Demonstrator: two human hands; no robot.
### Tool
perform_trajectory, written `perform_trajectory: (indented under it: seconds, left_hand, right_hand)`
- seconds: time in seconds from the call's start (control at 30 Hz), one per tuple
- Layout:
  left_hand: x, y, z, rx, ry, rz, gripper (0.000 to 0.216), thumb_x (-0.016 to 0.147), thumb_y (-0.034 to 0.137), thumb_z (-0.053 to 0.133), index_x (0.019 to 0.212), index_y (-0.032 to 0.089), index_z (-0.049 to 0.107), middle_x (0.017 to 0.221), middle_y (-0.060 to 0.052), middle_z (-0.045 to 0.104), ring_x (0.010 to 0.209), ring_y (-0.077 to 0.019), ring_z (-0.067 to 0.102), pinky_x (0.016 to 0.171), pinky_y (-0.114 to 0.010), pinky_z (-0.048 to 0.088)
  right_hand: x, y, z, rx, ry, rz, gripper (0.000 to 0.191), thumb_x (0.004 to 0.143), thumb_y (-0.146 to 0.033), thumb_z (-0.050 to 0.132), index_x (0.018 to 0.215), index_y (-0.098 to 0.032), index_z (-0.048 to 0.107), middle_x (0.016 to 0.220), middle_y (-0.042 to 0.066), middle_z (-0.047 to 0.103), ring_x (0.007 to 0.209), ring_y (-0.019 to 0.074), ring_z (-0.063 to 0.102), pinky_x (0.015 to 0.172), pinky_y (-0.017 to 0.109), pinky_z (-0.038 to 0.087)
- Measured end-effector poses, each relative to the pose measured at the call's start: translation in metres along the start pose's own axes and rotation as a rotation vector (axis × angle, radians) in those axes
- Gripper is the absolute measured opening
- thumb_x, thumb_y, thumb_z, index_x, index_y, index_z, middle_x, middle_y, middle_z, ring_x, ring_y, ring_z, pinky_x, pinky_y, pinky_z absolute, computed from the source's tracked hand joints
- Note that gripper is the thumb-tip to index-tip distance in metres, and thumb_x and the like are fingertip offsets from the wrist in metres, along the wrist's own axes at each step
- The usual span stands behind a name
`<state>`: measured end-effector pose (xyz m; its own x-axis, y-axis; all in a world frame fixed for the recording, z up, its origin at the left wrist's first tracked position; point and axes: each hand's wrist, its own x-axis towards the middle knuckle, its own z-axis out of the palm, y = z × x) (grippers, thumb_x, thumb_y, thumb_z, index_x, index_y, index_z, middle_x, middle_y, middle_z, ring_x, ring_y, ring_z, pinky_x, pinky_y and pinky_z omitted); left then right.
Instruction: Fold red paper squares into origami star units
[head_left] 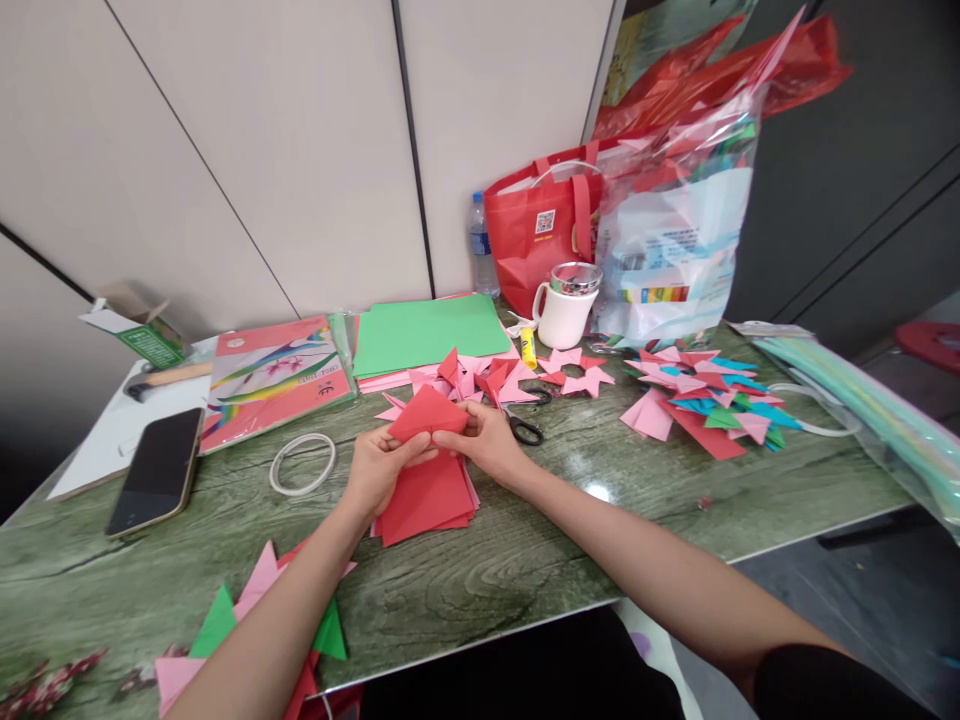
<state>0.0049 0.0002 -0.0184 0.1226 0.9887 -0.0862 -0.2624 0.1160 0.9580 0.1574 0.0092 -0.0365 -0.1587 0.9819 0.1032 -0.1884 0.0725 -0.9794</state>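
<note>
Between my two hands is a folded piece of red paper (427,412), raised over the table. My left hand (384,462) pinches its left side, thumb in front. On the right side, my right hand (480,440) grips the same paper, and the two thumbs nearly meet at its lower edge. A stack of red paper sheets (426,505) lies directly below, with pink edges showing at its right. Just behind the hands are folded pink and red paper pieces (469,375) and black-handled scissors (526,430), partly covered.
A roll of white tape (302,464) and a phone (156,472) lie to the left. Behind stand a white mug (568,312), a glue stick (528,348) and a red bag (517,235). Colourful folded paper (720,395) is piled right; a paper star (217,625) sits by my left forearm.
</note>
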Motion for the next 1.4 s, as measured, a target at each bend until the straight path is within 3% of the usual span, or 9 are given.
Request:
perform_trajectory:
  seconds: [0.13, 0.33, 0.53, 1.03, 1.23, 1.4]
  left_hand:
    - [0.000, -0.001, -0.002, 0.035, -0.001, 0.006, 0.022, 0.057, 0.025, 0.078, 0.071, 0.010, 0.069, 0.069, -0.005, 0.072, 0.062, -0.0170, 0.067, 0.065, -0.029, 0.058]
    - [-0.002, 0.000, 0.001, 0.154, -0.012, -0.030, 0.022, 0.060, 0.026, 0.075, 0.073, 0.010, 0.068, 0.065, -0.006, 0.071, 0.061, -0.0168, 0.067, 0.065, -0.027, 0.056]
    - [-0.002, 0.005, 0.000, 0.367, 0.019, 0.029, 0.017, 0.061, 0.024, 0.073, 0.064, 0.011, 0.064, 0.054, -0.004, 0.067, 0.044, -0.0115, 0.059, 0.047, -0.021, 0.048]
    - [-0.003, 0.007, 0.000, 0.373, -0.118, 0.060, 0.020, 0.063, 0.027, 0.072, 0.068, 0.012, 0.060, 0.058, -0.004, 0.068, 0.049, -0.0129, 0.061, 0.051, -0.022, 0.050]
    - [-0.003, 0.007, -0.001, 0.329, -0.135, -0.001, 0.023, 0.062, 0.030, 0.073, 0.067, 0.011, 0.061, 0.058, -0.005, 0.068, 0.048, -0.0148, 0.062, 0.050, -0.025, 0.052]
    - [-0.004, 0.009, 0.001, 0.309, -0.128, -0.014, 0.025, 0.060, 0.031, 0.074, 0.067, 0.012, 0.060, 0.058, -0.006, 0.068, 0.050, -0.0171, 0.064, 0.052, -0.027, 0.054]
  right_hand:
    - [-0.001, -0.001, -0.001, -0.097, -0.024, -0.078, 0.025, 0.063, -0.034, 0.070, 0.073, -0.014, 0.058, 0.063, -0.002, 0.055, 0.056, 0.0111, 0.048, 0.051, 0.022, 0.040]
    - [0.001, 0.000, -0.005, -0.162, -0.039, -0.077, 0.024, 0.061, -0.033, 0.070, 0.071, -0.013, 0.061, 0.063, -0.002, 0.056, 0.056, 0.0110, 0.047, 0.053, 0.022, 0.037]
    - [0.002, 0.002, -0.005, -0.168, -0.114, -0.064, 0.025, 0.061, -0.026, 0.069, 0.080, -0.012, 0.061, 0.073, 0.000, 0.061, 0.063, 0.0129, 0.054, 0.060, 0.024, 0.043]
    - [-0.003, -0.007, -0.003, -0.027, -0.265, 0.018, 0.024, 0.065, -0.022, 0.065, 0.085, -0.014, 0.054, 0.066, -0.003, 0.059, 0.056, 0.0103, 0.054, 0.058, 0.024, 0.045]
    - [-0.002, -0.004, -0.007, -0.138, -0.223, -0.023, 0.034, 0.059, -0.024, 0.072, 0.088, -0.013, 0.058, 0.075, -0.001, 0.061, 0.066, 0.0122, 0.055, 0.064, 0.025, 0.046]
    - [-0.001, -0.006, -0.007, -0.079, -0.251, -0.034, 0.036, 0.059, -0.027, 0.073, 0.088, -0.014, 0.056, 0.072, -0.001, 0.061, 0.062, 0.0125, 0.055, 0.062, 0.026, 0.046]
